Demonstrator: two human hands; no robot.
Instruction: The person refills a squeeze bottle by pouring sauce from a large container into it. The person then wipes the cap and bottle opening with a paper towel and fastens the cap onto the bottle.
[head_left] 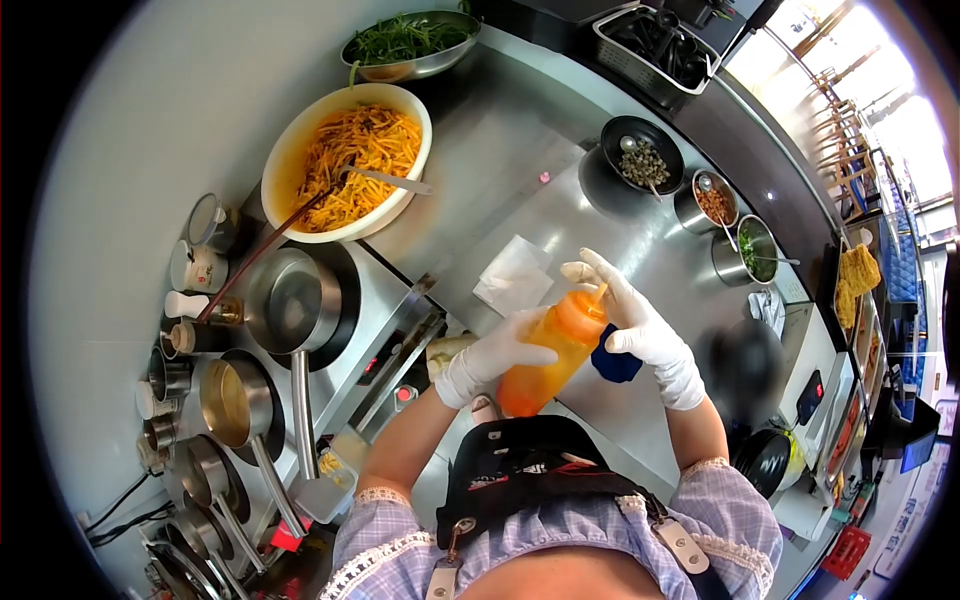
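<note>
An orange squeeze bottle (545,368) with a pointed nozzle is tilted in front of my apron. My left hand (495,352), in a white glove, is closed around its side. My right hand (645,330), also gloved, is held beside the orange cap and nozzle with fingers and thumb apart; whether a fingertip touches the bottle I cannot tell. Behind the bottle, under my right hand, shows part of a dark blue thing (615,362) whose kind is hidden. White paper sheets (515,275) lie on the steel counter just beyond the bottle.
A white bowl (278,185) of orange shreds stands far left, behind it a metal bowl (430,66) of greens. Pans such as this saucepan (293,300) sit on burners at left. A black bowl (640,128) and small metal pots (735,262) with spoons line the right.
</note>
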